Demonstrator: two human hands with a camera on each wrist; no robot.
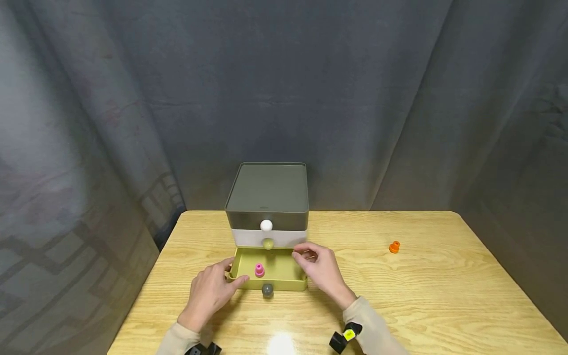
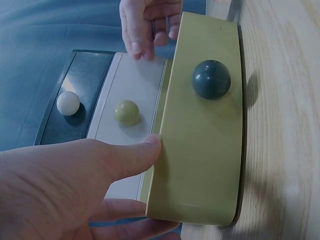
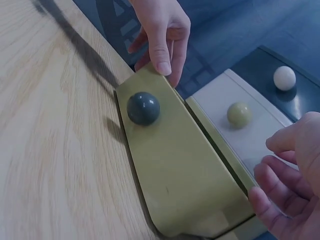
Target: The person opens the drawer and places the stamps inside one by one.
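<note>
A yellow-green bottom drawer point(image 1: 288, 285) is pulled out from a small stacked drawer cabinet point(image 1: 271, 187). Its round dark grey knob point(image 2: 211, 80) faces me. Inside the drawer, left of its middle, stands a small pink stepped piece point(image 1: 259, 270), like a little cone. My left hand point(image 1: 210, 292) grips the drawer's left front corner, thumb on the top edge of the front and fingers along the side. Above the drawer's right side hovers my right hand point(image 1: 323, 270), its fingers loosely bent, with nothing seen between thumb and fingertips.
An orange piece point(image 1: 394, 247) of similar shape sits on the wooden table point(image 1: 426, 296) to the right. Above the open drawer are a white drawer point(image 1: 244, 237) with a green knob point(image 3: 239, 115) and a dark top drawer with a white knob point(image 3: 284, 78). Grey curtains point(image 1: 284, 98) hang behind.
</note>
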